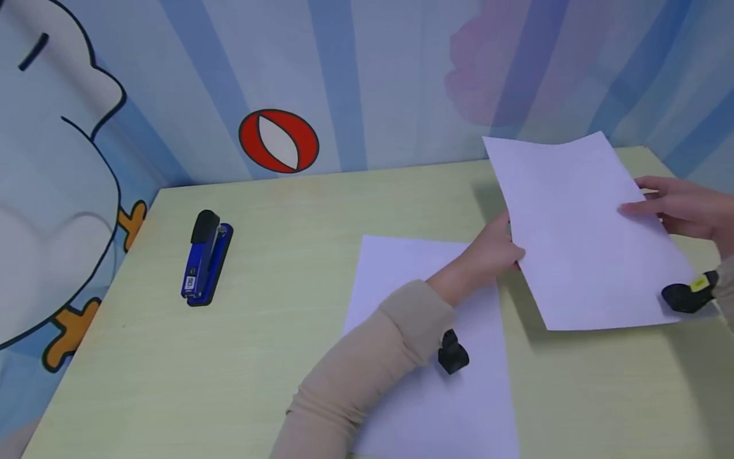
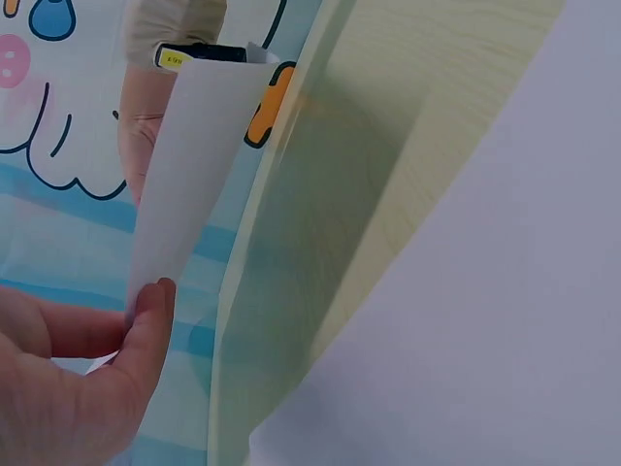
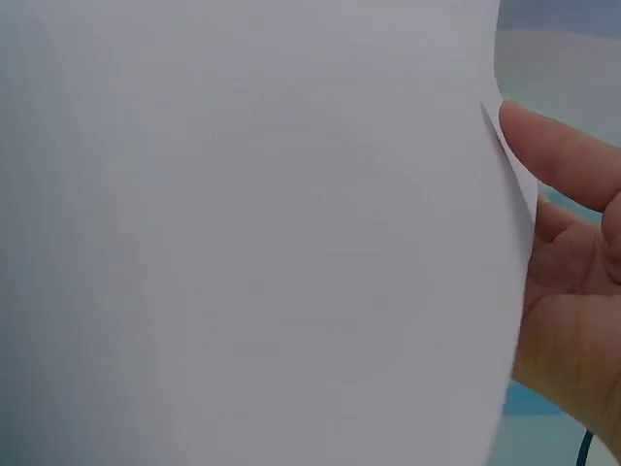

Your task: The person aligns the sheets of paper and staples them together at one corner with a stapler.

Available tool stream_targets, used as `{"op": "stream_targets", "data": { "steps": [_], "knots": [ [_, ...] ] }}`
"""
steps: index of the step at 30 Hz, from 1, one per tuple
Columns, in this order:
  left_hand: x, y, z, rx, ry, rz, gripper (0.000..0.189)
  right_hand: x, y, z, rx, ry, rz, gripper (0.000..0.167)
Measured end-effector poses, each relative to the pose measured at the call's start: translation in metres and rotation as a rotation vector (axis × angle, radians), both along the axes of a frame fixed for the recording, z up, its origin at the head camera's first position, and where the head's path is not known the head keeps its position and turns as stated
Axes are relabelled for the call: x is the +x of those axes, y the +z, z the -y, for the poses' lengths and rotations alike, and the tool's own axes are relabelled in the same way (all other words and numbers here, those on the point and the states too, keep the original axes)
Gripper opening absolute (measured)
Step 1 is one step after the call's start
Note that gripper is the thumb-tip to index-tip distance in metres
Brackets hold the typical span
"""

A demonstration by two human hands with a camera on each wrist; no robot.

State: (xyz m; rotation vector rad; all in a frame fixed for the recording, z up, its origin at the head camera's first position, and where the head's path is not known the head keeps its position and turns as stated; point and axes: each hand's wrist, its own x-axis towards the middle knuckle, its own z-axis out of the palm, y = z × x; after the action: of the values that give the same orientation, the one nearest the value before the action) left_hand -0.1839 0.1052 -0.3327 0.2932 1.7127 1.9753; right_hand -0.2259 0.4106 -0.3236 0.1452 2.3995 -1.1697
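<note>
A white sheet of paper (image 1: pixel 585 236) is held up over the right side of the table, its top edge slightly bowed. My left hand (image 1: pixel 487 255) pinches its left edge between thumb and fingers; the left wrist view shows this hand (image 2: pixel 82 379) and the paper (image 2: pixel 189 165) almost edge-on. On the opposite edge, my right hand (image 1: pixel 688 207) grips with the thumb in front and fingers behind. In the right wrist view, a second paper edge shows beside the thumb (image 3: pixel 558 150). Another white sheet (image 1: pixel 401 261) lies flat on the table, partly covered by my left forearm.
A blue and black stapler (image 1: pixel 206 261) stands on the left part of the pale wooden table (image 1: pixel 275 357). Behind the table hangs a blue striped backdrop (image 1: pixel 390 83) with cartoon prints. Black wrist cameras are worn at both sleeves.
</note>
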Motion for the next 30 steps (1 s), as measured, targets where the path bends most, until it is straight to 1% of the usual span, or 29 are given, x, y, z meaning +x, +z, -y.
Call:
{"op": "stream_targets", "data": {
  "steps": [3,6,9,11,13,15,16,18,21,24,28,30],
  "knots": [
    [-0.004,0.004,0.014,-0.038,-0.032,0.039,0.056,-0.001,0.006,0.013,-0.073,-0.009,0.012,0.086],
    [-0.006,0.006,0.032,-0.102,-0.08,0.048,0.057,-0.003,0.01,0.023,-0.14,-0.023,0.026,0.084],
    [-0.007,0.009,0.051,-0.159,-0.118,0.045,0.058,-0.003,0.016,0.03,-0.194,-0.014,0.023,0.075],
    [-0.008,0.011,0.063,-0.195,-0.132,0.048,0.059,-0.002,0.019,0.033,-0.239,-0.01,0.018,0.06],
    [-0.008,0.013,0.074,-0.222,-0.144,0.055,0.062,0.0,0.022,0.037,-0.278,-0.007,0.011,0.041],
    [-0.008,0.014,0.085,-0.245,-0.159,0.067,0.066,0.0,0.024,0.041,-0.318,-0.017,0.01,0.028],
    [-0.008,0.014,0.091,-0.246,-0.166,0.076,0.067,0.0,0.024,0.044,-0.332,-0.025,0.014,0.025],
    [-0.007,0.014,0.102,-0.245,-0.181,0.091,0.067,-0.001,0.024,0.05,-0.366,-0.039,0.029,0.025],
    [-0.005,0.012,0.117,-0.245,-0.207,0.112,0.061,-0.001,0.023,0.058,-0.442,-0.062,0.063,0.024],
    [-0.002,0.011,0.13,-0.258,-0.229,0.139,0.058,0.0,0.02,0.068,-0.497,-0.053,0.107,0.035],
    [0.004,0.01,0.146,-0.283,-0.255,0.173,0.059,0.003,0.015,0.084,-0.491,-0.026,0.148,0.058],
    [0.007,0.009,0.153,-0.286,-0.268,0.188,0.06,0.006,0.013,0.092,-0.499,-0.022,0.166,0.062]
  ]
}}
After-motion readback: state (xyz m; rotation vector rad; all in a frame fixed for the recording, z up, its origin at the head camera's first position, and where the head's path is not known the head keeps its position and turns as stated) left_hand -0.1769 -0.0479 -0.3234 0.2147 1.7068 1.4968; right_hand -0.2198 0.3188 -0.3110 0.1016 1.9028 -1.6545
